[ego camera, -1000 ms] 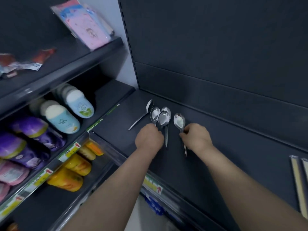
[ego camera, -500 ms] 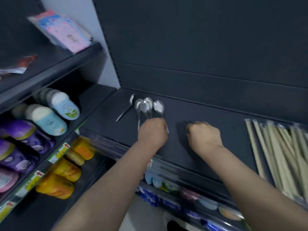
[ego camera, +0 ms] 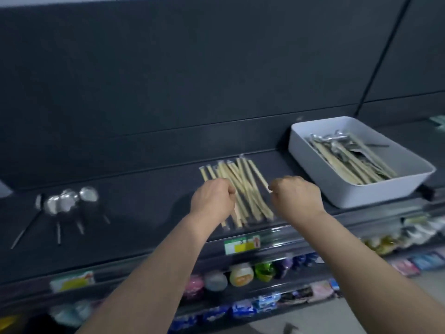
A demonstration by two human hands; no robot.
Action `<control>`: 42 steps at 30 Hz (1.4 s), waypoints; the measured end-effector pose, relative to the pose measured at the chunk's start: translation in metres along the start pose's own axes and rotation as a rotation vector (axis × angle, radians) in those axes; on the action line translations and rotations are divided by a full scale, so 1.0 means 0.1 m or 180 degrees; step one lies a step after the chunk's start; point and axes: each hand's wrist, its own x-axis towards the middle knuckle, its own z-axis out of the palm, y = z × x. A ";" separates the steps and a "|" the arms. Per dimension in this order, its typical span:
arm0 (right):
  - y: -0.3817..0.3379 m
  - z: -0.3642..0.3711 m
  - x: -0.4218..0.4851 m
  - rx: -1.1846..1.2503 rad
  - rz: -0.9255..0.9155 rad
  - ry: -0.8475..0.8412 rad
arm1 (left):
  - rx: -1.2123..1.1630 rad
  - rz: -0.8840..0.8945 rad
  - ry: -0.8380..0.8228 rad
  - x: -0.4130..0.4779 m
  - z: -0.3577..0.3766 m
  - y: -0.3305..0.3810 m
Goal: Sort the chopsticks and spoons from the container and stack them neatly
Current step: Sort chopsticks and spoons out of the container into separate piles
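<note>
Several paper-wrapped chopsticks (ego camera: 245, 186) lie in a loose fan on the dark shelf (ego camera: 144, 203). My left hand (ego camera: 212, 201) hovers over the pile's left side, fingers curled, nothing visible in it. My right hand (ego camera: 297, 196) is a loose fist at the pile's right edge, and the rightmost chopstick runs under its knuckles. Several metal spoons (ego camera: 65, 201) lie side by side at the far left, bowls away from me. A white container (ego camera: 361, 198) at the right holds more chopsticks and spoons (ego camera: 349, 160) mixed together.
The shelf's back wall rises just behind everything. A price label (ego camera: 242, 244) sits on the front rail. Lower shelves below hold small colourful packaged goods (ego camera: 240, 276). Bare shelf lies between the spoons and the chopsticks.
Both hands have left the spoons and moved right along the shelf to the chopstick pile. The view swung right, bringing the white container into sight.
</note>
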 end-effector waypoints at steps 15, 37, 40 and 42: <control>2.87 -0.11 0.35 0.0363 0.0858 0.0218 | -0.0294 0.0591 0.0189 1.05 1.04 2.70; 3.40 0.23 1.17 0.1026 0.0524 -0.0892 | 0.0311 -0.0377 -0.0366 1.72 1.57 3.09; 3.49 0.11 1.12 0.1027 0.0595 -0.0756 | 0.0374 -0.0486 -0.0424 1.76 1.68 3.29; 3.53 0.05 1.05 0.1035 0.0622 -0.0826 | 0.0519 -0.0479 -0.0436 1.77 1.76 3.37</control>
